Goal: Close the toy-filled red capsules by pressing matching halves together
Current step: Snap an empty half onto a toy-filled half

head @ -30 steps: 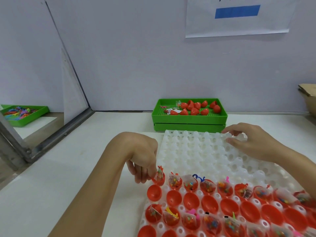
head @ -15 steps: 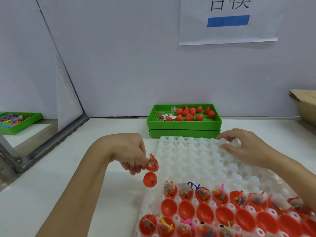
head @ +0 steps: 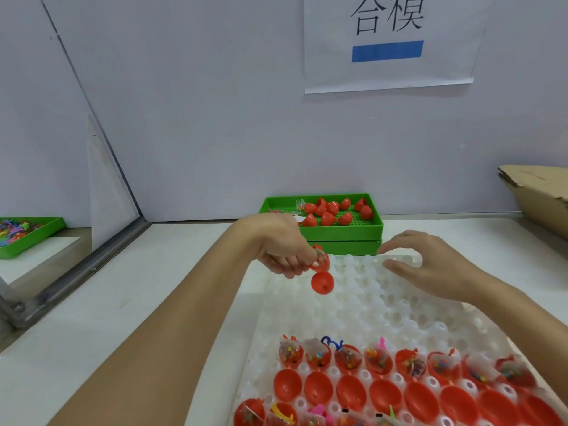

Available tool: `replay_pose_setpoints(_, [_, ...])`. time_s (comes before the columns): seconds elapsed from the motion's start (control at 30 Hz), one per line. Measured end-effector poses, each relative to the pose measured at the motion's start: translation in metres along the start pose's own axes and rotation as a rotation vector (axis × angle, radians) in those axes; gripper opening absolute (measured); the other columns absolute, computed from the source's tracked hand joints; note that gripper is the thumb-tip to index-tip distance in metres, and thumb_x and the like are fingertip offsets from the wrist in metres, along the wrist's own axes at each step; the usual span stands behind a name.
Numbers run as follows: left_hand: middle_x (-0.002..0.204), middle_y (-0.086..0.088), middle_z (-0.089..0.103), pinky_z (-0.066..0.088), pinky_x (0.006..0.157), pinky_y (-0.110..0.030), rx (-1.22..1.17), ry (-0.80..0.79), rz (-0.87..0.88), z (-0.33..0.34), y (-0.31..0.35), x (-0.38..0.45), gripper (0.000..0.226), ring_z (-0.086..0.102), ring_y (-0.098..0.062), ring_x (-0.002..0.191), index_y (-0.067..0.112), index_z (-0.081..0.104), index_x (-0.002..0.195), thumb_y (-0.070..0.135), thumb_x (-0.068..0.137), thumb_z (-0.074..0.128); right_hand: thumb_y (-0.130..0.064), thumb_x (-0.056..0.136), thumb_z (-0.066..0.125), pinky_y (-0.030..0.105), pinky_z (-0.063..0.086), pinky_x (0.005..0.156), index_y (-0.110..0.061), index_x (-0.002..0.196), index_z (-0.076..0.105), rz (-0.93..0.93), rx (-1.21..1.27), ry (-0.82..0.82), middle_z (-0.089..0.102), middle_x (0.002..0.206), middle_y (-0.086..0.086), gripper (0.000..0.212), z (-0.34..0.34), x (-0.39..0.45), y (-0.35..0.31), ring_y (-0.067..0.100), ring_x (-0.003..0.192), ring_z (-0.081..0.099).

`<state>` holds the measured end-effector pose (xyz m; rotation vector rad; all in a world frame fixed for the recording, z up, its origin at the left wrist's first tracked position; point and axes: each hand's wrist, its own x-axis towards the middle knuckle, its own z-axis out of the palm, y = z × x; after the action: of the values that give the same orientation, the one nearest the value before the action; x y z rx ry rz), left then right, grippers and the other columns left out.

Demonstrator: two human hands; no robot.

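The open capsule (head: 321,273) hangs in the air above the far left part of the white tray (head: 368,302); its filled half sits at the fingertips with a small bag inside, and its empty half dangles just below on a hinge. The left hand (head: 282,250) pinches the filled half between thumb and curled fingers, raised off the tray. The right hand (head: 430,265) hovers over the tray's far edge, fingers loosely spread and holding nothing; whether the fingertips touch the tray cannot be told.

Nearer the camera, the tray carries a row of filled halves (head: 378,359), each with a bag of small coloured toys; right behind it lies a row of empty halves (head: 384,395), and another filled row shows at the bottom edge.

Beyond the tray stands a green bin (head: 338,232) holding closed capsules (head: 329,216); a 2nd green bin (head: 37,235) with coloured toys sits far left behind a metal frame (head: 92,265); a cardboard box (head: 541,195) is at the right; a paper sign (head: 387,41) hangs on the wall.
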<state>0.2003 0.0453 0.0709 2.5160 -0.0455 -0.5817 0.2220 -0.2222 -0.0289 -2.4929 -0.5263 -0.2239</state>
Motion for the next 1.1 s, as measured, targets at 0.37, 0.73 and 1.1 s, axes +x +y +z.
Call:
replay_pose_setpoints(0.37, [0.055,0.01,0.063,0.051,0.054,-0.016,0.267,-0.067,0.156,0.025,0.051,0.022,0.023,0.061,-0.005,0.057,0.015,0.068,0.071,0.025,0.091,0.068,-0.027,0.088,0.074,0.026,0.056,0.086,-0.026,0.12,0.072,-0.119,0.632,-0.378,0.076,0.111,-0.002,0.032,-0.01,0.0,-0.039,0.017,0.105,0.072])
replay_pose_setpoints(0.73, [0.079,-0.001,0.072,0.052,0.055,-0.019,-0.258,0.238,0.274,0.043,0.004,0.027,0.018,0.066,-0.008,0.064,0.012,0.072,0.091,0.015,0.096,0.056,-0.011,0.085,0.078,0.018,0.055,0.079,-0.029,0.099,0.077,0.032,0.708,-0.234,0.078,0.101,0.0,0.023,-0.001,0.001,-0.027,0.015,0.097,0.074])
replay_pose_setpoints(1.1, [0.104,-0.005,0.076,0.057,0.084,-0.026,-0.642,0.054,0.56,0.069,-0.044,0.013,0.042,0.072,-0.022,0.098,0.014,0.064,0.12,0.001,0.082,0.077,-0.027,0.082,0.08,0.03,0.053,0.088,-0.028,0.093,0.077,0.077,0.645,-0.15,0.077,0.096,-0.002,0.011,-0.008,0.001,-0.05,0.013,0.091,0.073])
